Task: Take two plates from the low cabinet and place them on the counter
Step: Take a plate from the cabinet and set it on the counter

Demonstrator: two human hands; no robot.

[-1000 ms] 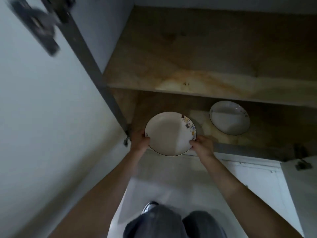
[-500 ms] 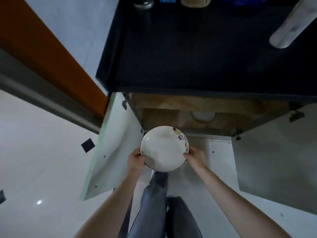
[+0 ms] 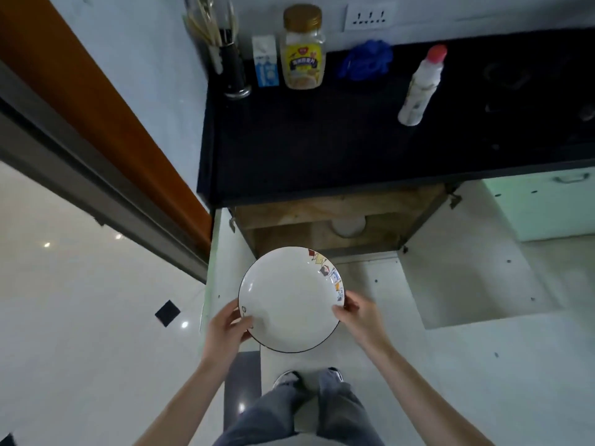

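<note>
A white plate [image 3: 289,300] with a dark rim and small coloured pictures along its right edge is held level in front of the open low cabinet [image 3: 338,214], below the black counter [image 3: 322,149]. My left hand [image 3: 227,326] grips its lower left rim. My right hand [image 3: 357,312] grips its right rim. A second white plate [image 3: 349,224] lies inside the cabinet on the lower wooden shelf, mostly hidden by the shelf above it.
On the counter's back edge stand a utensil holder [image 3: 230,59], a small carton [image 3: 265,61], a yellow-labelled jar [image 3: 302,49], a blue cloth [image 3: 367,59] and a white bottle with a red cap [image 3: 420,86]. Both cabinet doors [image 3: 467,268] hang open. An orange-brown door frame [image 3: 96,107] stands at the left.
I have stood up and drawn back from the cabinet, lifting the plate out with both hands. The counter top and its items have come into view.
</note>
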